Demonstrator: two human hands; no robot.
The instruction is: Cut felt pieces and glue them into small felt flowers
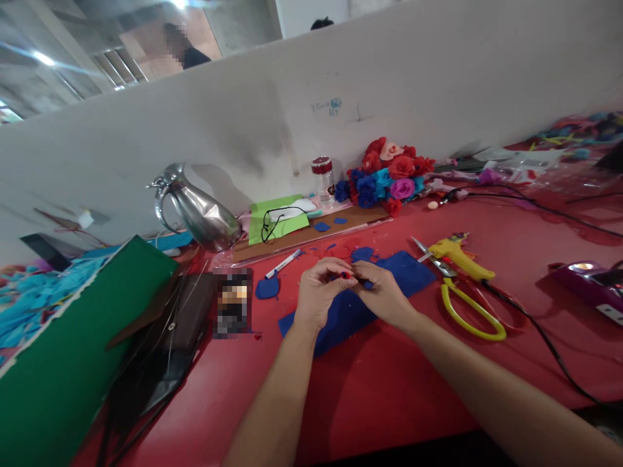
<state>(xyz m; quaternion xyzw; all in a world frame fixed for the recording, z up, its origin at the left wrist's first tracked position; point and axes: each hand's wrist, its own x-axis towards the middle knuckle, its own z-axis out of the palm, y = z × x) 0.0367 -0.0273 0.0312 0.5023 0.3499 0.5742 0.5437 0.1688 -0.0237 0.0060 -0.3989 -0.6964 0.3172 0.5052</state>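
A small red and blue piece [346, 275] is pinched between the fingertips of the left hand [318, 295] and the right hand [384, 295], both closed on it, just above a blue felt sheet [409, 272] spread on the red surface [389, 389]. Yellow-handled scissors [467, 311] and a yellow glue gun [460, 256] are seen to the right, a metal jug [199, 211] to the left.

Scuffed white partition wall [389, 78] behind red table [399, 389]; ceiling lights [43, 58] glare.

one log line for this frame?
left hand: pinching small red piece | right hand: pinching it too | under: blue sheet | near: scissors
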